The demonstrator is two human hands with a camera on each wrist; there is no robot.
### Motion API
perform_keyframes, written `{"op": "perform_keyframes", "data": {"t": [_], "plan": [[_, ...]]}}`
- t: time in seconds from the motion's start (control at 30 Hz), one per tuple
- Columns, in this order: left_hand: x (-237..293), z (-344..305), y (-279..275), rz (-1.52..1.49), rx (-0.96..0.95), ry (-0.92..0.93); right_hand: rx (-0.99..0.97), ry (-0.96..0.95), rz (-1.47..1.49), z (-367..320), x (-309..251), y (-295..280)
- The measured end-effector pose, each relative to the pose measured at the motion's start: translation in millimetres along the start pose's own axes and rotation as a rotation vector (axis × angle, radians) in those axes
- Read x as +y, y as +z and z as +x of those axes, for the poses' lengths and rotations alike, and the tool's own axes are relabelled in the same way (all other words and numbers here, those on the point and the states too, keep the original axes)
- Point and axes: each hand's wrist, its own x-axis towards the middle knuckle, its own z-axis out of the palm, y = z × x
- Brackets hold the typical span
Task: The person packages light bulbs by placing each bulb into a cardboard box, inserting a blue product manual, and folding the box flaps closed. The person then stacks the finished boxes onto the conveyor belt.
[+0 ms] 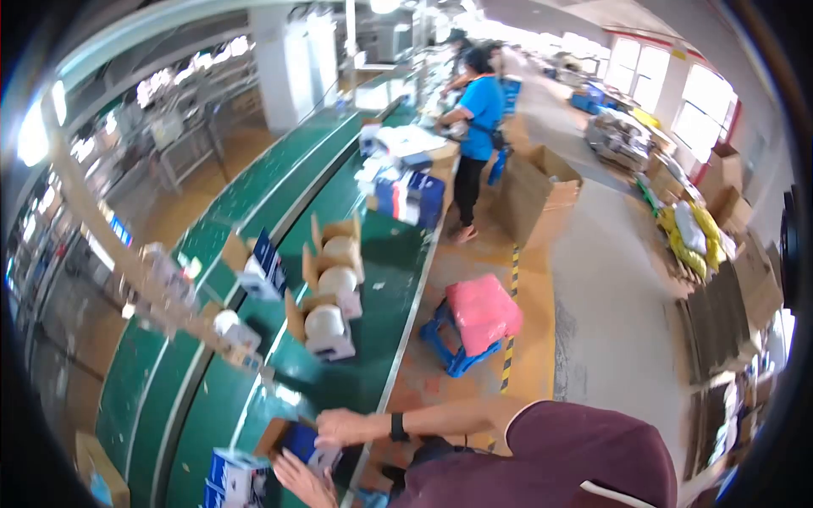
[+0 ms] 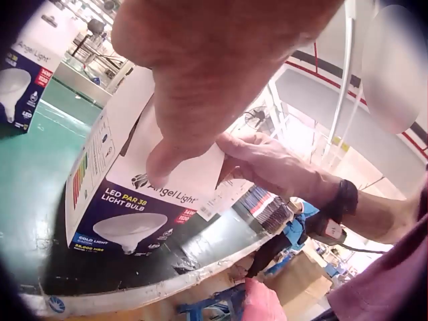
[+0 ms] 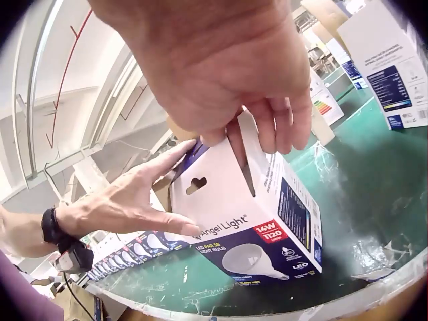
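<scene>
A white and blue light bulb box (image 3: 257, 231) stands on the green conveyor belt (image 1: 373, 245), its top flaps raised. In the right wrist view my right hand (image 3: 221, 73) pinches a white flap at the top, fingers curled over it. My left hand (image 3: 127, 200) rests against the box's other side, fingers extended toward the top edge, thumb on the printed front. The left wrist view shows the left hand (image 2: 214, 73) close up, its thumb on the front panel above the lamp picture. Behind the box is the right hand (image 2: 281, 164). The inside of the box is hidden.
Farther up the belt, several opened boxes (image 1: 330, 326) hold white round bulbs. Closed printed boxes (image 1: 229, 478) stand beside my left hand. A blue stool (image 1: 457, 356) carries a pink bag (image 1: 483, 309). A person in a blue shirt (image 1: 483, 110) works beside a big carton (image 1: 538, 199).
</scene>
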Motion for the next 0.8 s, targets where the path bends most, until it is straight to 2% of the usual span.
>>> {"op": "perform_keyframes", "data": {"t": [0.03, 0.07, 0.1, 0.13, 0.17, 0.2, 0.23, 0.27, 0.33, 0.37, 0.47, 0.5, 0.6, 0.7, 0.8], "plan": [[-9.7, -12.7, 30.4, -0.16, -0.207, -0.123, -0.19, 0.002, -0.068, 4.1, 3.0, -18.2], [2.7, 2.6, 7.3, -0.215, -0.14, -0.142, -0.005, -0.052, -0.078, 4.3, -3.7, -27.8], [12.6, 21.5, -10.4, -0.326, -0.174, -0.267, 0.049, -0.145, -0.217, 13.8, -19.4, -52.6], [13.8, 17.8, -14.0, -0.291, -0.091, -0.185, -0.093, -0.13, -0.213, 27.5, -30.9, -72.7], [11.5, 15.2, -20.9, -0.235, -0.126, -0.131, -0.01, -0.202, -0.137, 39.0, -42.9, -88.1], [3.2, -2.1, -16.5, -0.198, -0.128, -0.169, 0.06, -0.299, -0.066, 48.7, -56.8, -48.5], [-4.6, -19.2, -12.3, -0.161, -0.131, -0.207, -0.021, -0.397, -0.178, 49.5, -63.5, -46.2], [7.3, -1.7, 0.0, -0.128, -0.171, -0.135, -0.089, -0.474, -0.333, 43.5, -58.5, -59.9], [7.9, 0.7, 0.4, -0.146, -0.236, -0.118, -0.246, -0.452, -0.407, 34.7, -33.0, -33.8], [11.0, 4.7, -2.8, -0.167, -0.208, -0.107, -0.326, -0.439, -0.455, 35.0, -29.4, -27.5], [6.6, 2.2, 3.2, -0.216, -0.303, -0.132, -0.528, -0.401, -0.308, 34.8, -18.0, -22.4], [6.3, 1.6, 6.2, -0.267, -0.201, -0.152, -0.554, -0.391, -0.295, 34.9, -17.3, -26.0], [10.7, -0.9, 15.4, -0.235, -0.398, -0.143, -0.694, -0.348, -0.291, 39.6, -17.2, -30.9], [16.5, -4.1, 10.8, -0.239, -0.382, -0.167, -0.494, -0.396, -0.429, 33.4, -28.6, -22.5], [18.5, -6.7, 10.5, -0.198, -0.404, -0.18, -0.677, -0.362, -0.422, 29.9, -25.2, -11.2]]}}
